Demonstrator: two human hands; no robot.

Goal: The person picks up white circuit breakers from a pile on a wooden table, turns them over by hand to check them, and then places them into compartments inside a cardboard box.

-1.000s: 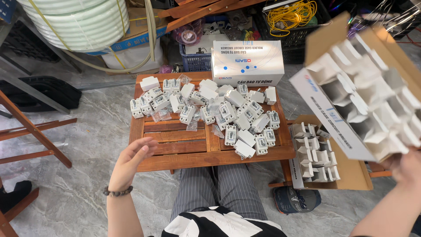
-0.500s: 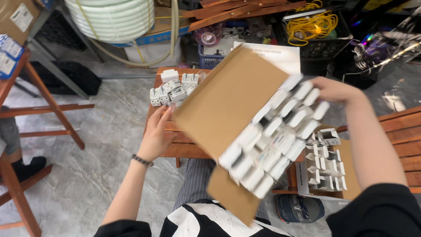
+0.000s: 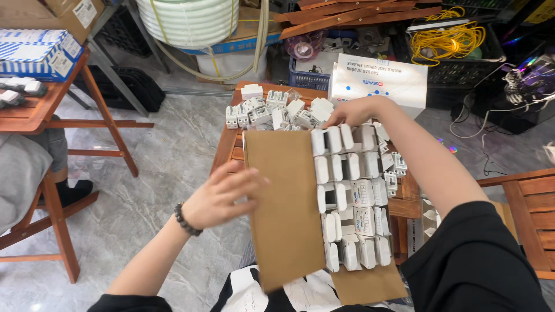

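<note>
A flat cardboard box lies lengthwise in front of me over a small wooden table. Its open right half holds rows of white plastic breaker parts in white dividers. My left hand, with a bead bracelet on the wrist, grips the left edge of the brown flap. At the far end of the box, my right hand holds the top row. Beyond the box, a heap of loose white parts covers the far part of the table.
A white printed carton stands at the table's far right. To the left, a wooden stool carries blue-and-white boxes, with a person's grey trouser leg beside it. A white hose coil, yellow cable and wooden chair surround me.
The box came from high on my right down across the table in front of me. My left hand left the table edge and took the flap.
</note>
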